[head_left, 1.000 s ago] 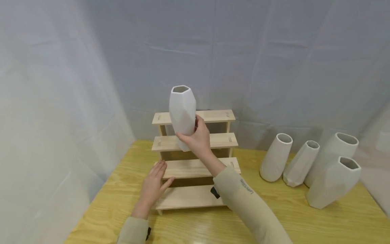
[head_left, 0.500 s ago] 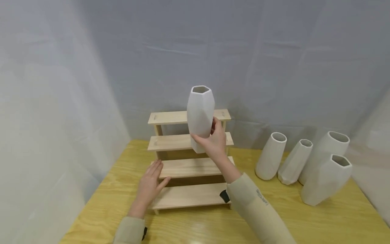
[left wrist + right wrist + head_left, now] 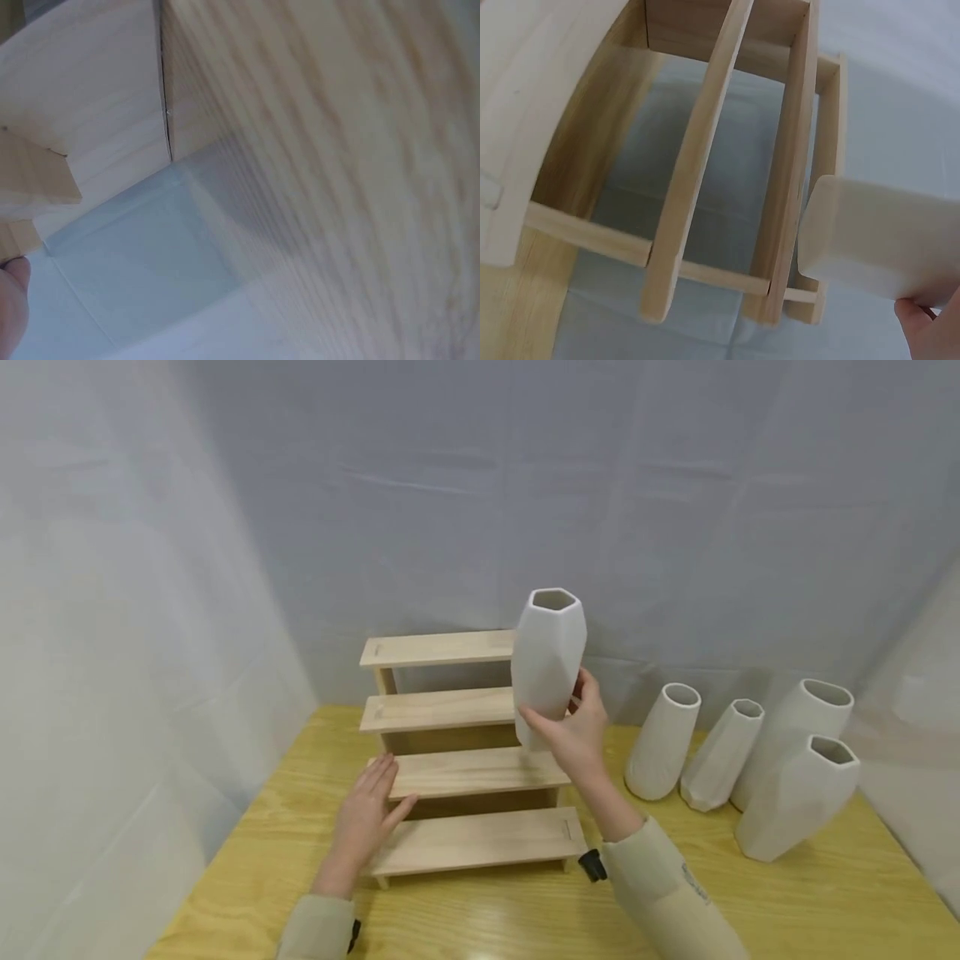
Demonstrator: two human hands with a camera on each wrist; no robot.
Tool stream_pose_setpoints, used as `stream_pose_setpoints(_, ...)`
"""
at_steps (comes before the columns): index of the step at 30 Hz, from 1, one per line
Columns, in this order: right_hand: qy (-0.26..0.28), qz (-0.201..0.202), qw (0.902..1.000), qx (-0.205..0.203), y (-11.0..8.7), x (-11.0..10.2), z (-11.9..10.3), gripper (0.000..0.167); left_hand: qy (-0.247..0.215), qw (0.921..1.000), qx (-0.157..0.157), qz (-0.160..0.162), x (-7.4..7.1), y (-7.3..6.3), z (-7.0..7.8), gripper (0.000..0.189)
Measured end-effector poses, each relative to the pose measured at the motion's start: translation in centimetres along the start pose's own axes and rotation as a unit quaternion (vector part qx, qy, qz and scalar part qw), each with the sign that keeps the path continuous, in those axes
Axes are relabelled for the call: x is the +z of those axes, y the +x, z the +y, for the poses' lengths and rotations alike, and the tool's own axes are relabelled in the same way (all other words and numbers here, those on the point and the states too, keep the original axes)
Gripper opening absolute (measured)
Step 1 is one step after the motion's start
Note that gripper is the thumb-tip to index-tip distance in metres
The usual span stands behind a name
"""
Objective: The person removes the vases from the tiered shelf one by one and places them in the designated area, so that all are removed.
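My right hand [image 3: 576,727] grips a white faceted vase [image 3: 550,652] low on its body, thumb in front and fingers behind. The vase is upright before the right ends of the upper tiers of a wooden step shelf [image 3: 450,772], hiding part of them. In the right wrist view, the base of the vase [image 3: 870,236] appears beside the shelf's tiers; whether it touches one I cannot tell. With fingers straight, my left hand [image 3: 365,806] rests on the left end of the second tier from the bottom. A fingertip [image 3: 11,304] shows in the left wrist view.
Several more white vases stand on the yellow wood table [image 3: 675,893] to the right: a rounded vase [image 3: 663,743], a slim faceted vase [image 3: 723,756], a wide vase [image 3: 821,714] and an angular vase [image 3: 795,802]. A pale curtain [image 3: 420,510] hangs behind.
My right hand has carried the vase rightward along the shelf, from left of its middle to its right end, slightly lower now. My left hand stays on its tier.
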State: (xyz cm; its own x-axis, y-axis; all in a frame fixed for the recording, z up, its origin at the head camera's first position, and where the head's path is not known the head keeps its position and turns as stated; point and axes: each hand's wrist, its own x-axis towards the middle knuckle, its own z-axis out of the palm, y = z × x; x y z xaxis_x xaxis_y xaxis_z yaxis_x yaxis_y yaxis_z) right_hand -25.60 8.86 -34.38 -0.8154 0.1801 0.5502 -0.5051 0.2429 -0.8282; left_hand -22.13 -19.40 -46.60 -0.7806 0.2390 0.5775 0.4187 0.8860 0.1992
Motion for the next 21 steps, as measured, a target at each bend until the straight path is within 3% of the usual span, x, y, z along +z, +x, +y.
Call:
stream_pose_setpoints(6, -0.01, 0.021, 0.9997, 0.005, -0.9, -2.1, 0.7, 0.076, -0.003, 1.0, 0.0, 0.0, -0.1, 0.0, 0.1, 0.064)
stream_pose_setpoints(21, -0.046, 0.027, 0.998, 0.033, -3.0, -6.2, 3.5, 0.075, -0.003, 0.9999, -0.009, -0.003, -0.7, -0.3, 0.1, 0.064)
